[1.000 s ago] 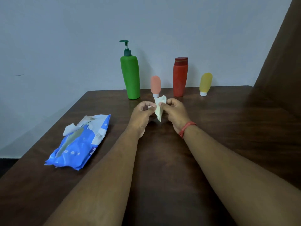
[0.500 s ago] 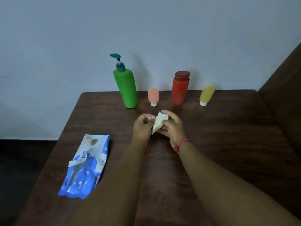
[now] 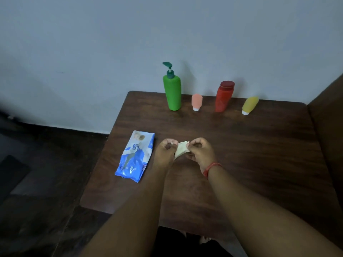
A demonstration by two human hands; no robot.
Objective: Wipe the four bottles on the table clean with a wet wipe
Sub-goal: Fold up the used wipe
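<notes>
While the wet wipe (image 3: 181,149) is pinched between left hand (image 3: 165,152) and right hand (image 3: 199,152) above the worktop (image 3: 259,154), the four upright bottles are noted well beyond both grips, the pink bottle (image 3: 196,101) judged nearest.

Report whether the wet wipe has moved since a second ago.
Yes: the wet wipe came back toward the person, from beyond the wipes pack to beside it.

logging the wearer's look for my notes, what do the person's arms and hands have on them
Both forearms are bare, with no sleeves in view. The right hand has a thin red band around its wrist. The left hand shows no band, watch or glove. No rings can be made out.
</notes>
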